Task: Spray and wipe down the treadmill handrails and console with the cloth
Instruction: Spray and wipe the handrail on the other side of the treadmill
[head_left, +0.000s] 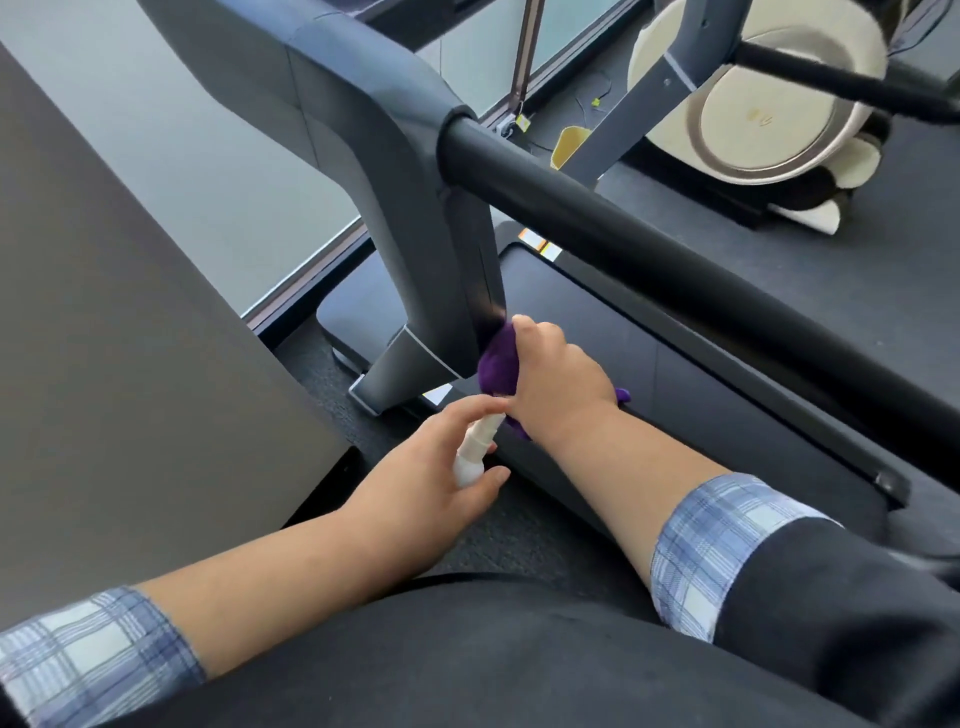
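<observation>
My right hand (558, 376) grips one purple cloth (498, 364) against the treadmill upright (436, 270), low beside one black handrail (675, 244). My left hand (441, 478) holds one white spray bottle (475, 449).

Purple cloth (497, 364), white spray bottle (475, 451), black handrail (675, 249), grey upright (415, 208), blue-plaid cuffs (711, 545).

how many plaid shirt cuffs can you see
2. One plaid cuff is on the left forearm at the bottom left; the other plaid cuff is on the right forearm at the lower right, rolled over a dark sleeve.
</observation>
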